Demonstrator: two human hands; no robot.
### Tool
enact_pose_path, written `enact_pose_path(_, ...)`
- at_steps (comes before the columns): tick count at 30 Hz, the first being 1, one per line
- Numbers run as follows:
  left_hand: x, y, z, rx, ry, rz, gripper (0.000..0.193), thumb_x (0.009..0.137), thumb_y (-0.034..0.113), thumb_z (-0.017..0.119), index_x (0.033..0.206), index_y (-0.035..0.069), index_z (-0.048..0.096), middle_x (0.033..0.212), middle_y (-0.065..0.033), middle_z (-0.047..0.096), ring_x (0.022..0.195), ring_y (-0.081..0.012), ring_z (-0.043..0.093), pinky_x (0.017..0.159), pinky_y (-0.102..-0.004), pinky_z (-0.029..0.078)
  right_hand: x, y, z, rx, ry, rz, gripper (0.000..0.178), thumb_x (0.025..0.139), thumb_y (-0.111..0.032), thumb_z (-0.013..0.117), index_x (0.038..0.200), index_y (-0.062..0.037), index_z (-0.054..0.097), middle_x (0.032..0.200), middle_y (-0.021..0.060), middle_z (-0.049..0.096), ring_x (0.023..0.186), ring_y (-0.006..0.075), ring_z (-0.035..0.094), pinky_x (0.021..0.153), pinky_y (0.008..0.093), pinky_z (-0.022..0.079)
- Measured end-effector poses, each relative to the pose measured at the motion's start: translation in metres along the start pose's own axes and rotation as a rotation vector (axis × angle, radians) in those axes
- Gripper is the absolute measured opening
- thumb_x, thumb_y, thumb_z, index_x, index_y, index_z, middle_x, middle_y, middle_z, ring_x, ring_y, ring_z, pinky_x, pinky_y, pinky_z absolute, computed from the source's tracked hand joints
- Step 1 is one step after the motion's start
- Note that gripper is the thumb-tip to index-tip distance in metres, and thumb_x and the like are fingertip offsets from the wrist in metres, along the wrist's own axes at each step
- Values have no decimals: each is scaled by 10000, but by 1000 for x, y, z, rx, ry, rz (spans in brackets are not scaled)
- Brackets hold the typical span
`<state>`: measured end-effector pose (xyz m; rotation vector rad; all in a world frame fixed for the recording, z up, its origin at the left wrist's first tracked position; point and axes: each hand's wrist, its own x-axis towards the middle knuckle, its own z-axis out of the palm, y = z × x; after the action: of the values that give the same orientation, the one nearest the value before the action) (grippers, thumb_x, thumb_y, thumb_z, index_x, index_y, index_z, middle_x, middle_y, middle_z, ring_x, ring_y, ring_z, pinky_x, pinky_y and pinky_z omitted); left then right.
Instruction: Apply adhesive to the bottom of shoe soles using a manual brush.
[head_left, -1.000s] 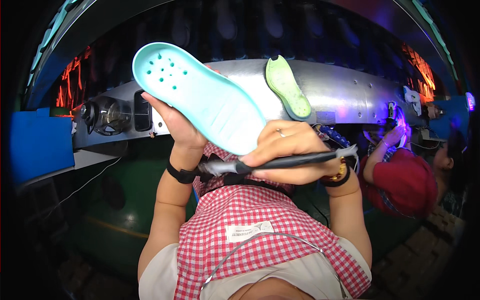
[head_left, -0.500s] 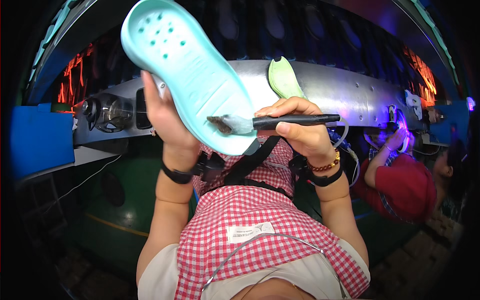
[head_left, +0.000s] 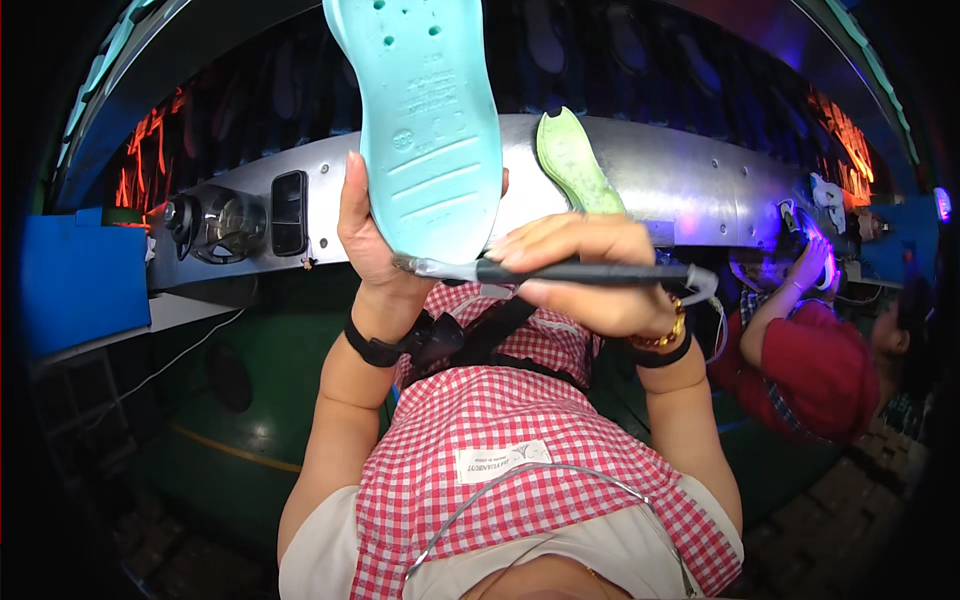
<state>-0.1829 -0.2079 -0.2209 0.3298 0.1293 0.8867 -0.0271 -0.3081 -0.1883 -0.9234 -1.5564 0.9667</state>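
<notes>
A light turquoise shoe sole (head_left: pixel 432 150) with small holes toward its far end stands upright before me, its top cut off by the picture's edge. My left hand (head_left: pixel 385 235) grips its near end, thumb along the left edge, fingertips showing past the right edge. In my right hand (head_left: pixel 590 265) is a black-handled brush (head_left: pixel 600 272) with a thin tube at its back end. The bristles point left and lie at the sole's near rim, close to my left palm. Beyond my right hand, lime-green sole pieces (head_left: pixel 575 160) rest on the metal bench (head_left: pixel 680 180).
At the left of the bench stand a clear jug with a dark lid (head_left: pixel 225 222) and a black tray (head_left: pixel 289 213). Dark racks with soles (head_left: pixel 545 40) run behind. A co-worker in red (head_left: pixel 815 360) handles something under purple light at the right. A blue box (head_left: pixel 80 280) is far left.
The sole has turned from a leftward slant to nearly upright and shifted right. The brush has moved from the sole's inner face down to its near rim.
</notes>
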Motion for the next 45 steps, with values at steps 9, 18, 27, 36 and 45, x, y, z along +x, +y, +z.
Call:
enact_pose_path(9, 4, 9, 6, 120, -55, -29, 603, 861, 450, 399, 1257, -4, 373, 1147, -206, 515, 976, -351, 560, 860, -467, 454, 7, -5, -10, 65, 237, 141, 185, 716, 24, 643, 901, 17, 637, 896, 127, 645, 794, 147, 616, 717, 245, 486)
enact_pose_path(18, 15, 25, 4, 32, -142, -154, 522, 879, 371, 417, 1233, -12, 403, 1150, -207, 517, 992, -343, 557, 869, -475, 446, 0, -2, -8, -45, -102, -59, 165, 677, 23, 670, 837, 19, 631, 870, 144, 643, 854, 251, 624, 779, 329, 489)
enact_pose_path(27, 16, 34, 0, 342, 27, -611, 381, 861, 232, 491, 1115, -52, 493, 988, -178, 600, 843, -224, 627, 718, -336, 535, 3, -4, -25, -343, -378, -94, 216, 672, -39, 664, 885, -63, 634, 931, 65, 648, 823, 221, 616, 719, 296, 483)
enact_pose_path(36, 8, 38, -6, 473, 64, -748, 405, 857, 221, 522, 1135, -70, 476, 1003, -167, 589, 828, -187, 624, 693, -270, 535, 4, -21, -39, -612, -664, 59, 195, 741, -82, 555, 922, -69, 626, 973, 73, 638, 857, 234, 617, 726, 308, 482)
enact_pose_path(45, 2, 42, -4, 556, 129, -761, 419, 843, 213, 547, 1128, -84, 470, 1001, -164, 586, 779, -153, 627, 662, -227, 532, 4, -24, -53, -725, -716, 126, 218, 735, -82, 551, 939, -98, 624, 980, 61, 633, 857, 221, 609, 699, 318, 481)
